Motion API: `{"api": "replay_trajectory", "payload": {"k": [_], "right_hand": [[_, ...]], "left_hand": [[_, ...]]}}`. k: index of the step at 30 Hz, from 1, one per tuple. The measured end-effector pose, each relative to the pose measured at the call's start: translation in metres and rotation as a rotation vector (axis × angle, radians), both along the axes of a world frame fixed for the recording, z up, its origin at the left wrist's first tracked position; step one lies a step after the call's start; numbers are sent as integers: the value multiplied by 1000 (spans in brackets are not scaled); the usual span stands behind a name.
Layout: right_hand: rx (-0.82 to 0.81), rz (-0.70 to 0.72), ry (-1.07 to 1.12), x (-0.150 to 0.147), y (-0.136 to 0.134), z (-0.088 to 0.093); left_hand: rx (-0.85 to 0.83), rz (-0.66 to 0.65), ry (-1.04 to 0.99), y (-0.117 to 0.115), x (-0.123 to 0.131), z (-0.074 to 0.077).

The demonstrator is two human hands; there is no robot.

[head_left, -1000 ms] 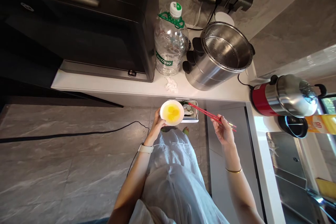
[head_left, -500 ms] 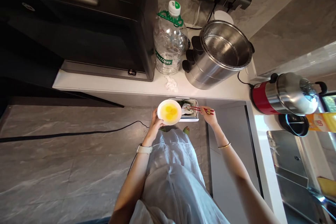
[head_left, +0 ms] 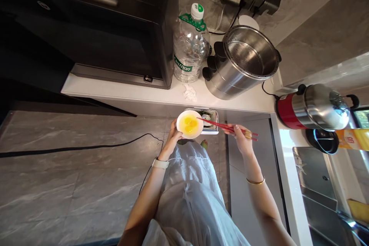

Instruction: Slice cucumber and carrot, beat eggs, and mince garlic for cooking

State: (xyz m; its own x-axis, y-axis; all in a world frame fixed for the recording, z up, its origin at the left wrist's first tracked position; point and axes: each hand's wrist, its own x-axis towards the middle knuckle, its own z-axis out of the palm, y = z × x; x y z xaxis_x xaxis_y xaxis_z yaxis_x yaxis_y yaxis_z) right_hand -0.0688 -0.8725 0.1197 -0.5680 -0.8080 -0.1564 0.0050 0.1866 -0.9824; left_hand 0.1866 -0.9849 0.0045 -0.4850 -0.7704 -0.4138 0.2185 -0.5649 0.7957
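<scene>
Firstly, by the left hand (head_left: 173,136) the white bowl (head_left: 180,120) with yellow liquid (head_left: 190,124) is grasped at its left side; rightward, the red chopsticks (head_left: 217,124) are held by the right hand (head_left: 241,139), their length pointed leftward, tips reaching the bowl's right rim.

A broad off-white band (head_left: 160,163) circles the left wrist (head_left: 165,155), and 1 thin gold-toned bangle (head_left: 256,183) the right forearm (head_left: 261,200). The loose, creased garment (head_left: 188,190) is pale blue-grey; both forearms are uncovered.
</scene>
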Motion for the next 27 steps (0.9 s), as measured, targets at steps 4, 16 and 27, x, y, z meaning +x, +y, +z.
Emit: {"api": "replay_trajectory", "payload": {"k": [4,16,27], "right_hand": [[158,206,89,18,10,1],[141,17,94,19,60,11],[5,-362,6,20,192,23]], "left_hand": [[-19,-45,28,2,-6,4],[-23,-256,30,18,-30,8],[-90,-590,18,77,-83,40]]}}
